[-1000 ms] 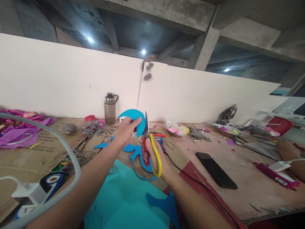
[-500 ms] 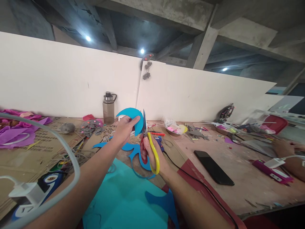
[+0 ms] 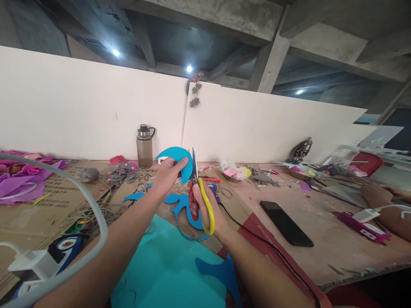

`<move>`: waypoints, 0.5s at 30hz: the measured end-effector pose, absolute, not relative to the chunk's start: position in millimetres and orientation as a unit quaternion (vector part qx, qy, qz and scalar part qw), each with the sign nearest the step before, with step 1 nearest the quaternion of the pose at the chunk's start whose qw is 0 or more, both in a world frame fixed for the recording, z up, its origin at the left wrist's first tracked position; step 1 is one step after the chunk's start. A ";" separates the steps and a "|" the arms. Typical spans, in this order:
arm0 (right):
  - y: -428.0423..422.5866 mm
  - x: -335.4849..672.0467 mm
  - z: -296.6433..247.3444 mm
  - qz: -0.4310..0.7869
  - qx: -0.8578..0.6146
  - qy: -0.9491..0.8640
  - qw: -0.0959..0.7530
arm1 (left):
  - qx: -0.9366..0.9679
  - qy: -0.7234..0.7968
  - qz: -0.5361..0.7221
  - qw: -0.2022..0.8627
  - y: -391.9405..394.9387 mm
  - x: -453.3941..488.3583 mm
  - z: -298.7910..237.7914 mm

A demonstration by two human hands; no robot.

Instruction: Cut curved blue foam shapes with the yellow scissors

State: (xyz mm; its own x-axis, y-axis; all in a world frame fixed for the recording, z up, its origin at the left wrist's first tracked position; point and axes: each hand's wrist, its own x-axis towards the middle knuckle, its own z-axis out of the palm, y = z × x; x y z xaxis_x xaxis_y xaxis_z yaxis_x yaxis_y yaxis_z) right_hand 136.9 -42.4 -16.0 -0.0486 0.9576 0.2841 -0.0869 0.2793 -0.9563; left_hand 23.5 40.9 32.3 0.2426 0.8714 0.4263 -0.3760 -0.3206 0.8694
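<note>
A blue crescent cut from felt or foam sheet (image 3: pixel 176 154) is pinched between the thumb and fingers of my left hand (image 3: pixel 167 173). My right hand (image 3: pixel 205 207) grips scissors (image 3: pixel 207 205) with yellow and red handles, their blades pointing up and away beside the crescent's right edge. Whether the blades touch that edge I cannot tell. Below my hands lie curved blue offcuts (image 3: pixel 189 214) and a large turquoise sheet (image 3: pixel 170 265). A darker blue scrap (image 3: pixel 220 273) rests at the sheet's right side.
A bottle (image 3: pixel 144 147) stands against the white board (image 3: pixel 80 107). To the right are a black phone (image 3: pixel 286 223), a magenta power strip (image 3: pixel 362 226) and another person's hands (image 3: pixel 377 194). A grey cable (image 3: pixel 96 209) arches at left; a black cord (image 3: pixel 266 241) crosses at right.
The background has shifted slightly left as my view turned a little. Both hands keep their hold, with the crescent and scissors in nearly the same position.
</note>
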 end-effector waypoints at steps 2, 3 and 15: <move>-42.9 136.6 -15.2 0.461 -0.386 -0.557 0.572 | 0.569 0.213 0.577 0.546 40.4 24.0 32.6; -42.9 136.4 -15.0 0.462 -0.384 -0.557 0.574 | 0.564 0.211 0.579 0.550 40.3 24.3 32.6; -42.1 134.7 -15.8 0.468 -0.395 -0.531 0.586 | 0.571 0.196 0.572 0.556 40.5 22.6 32.7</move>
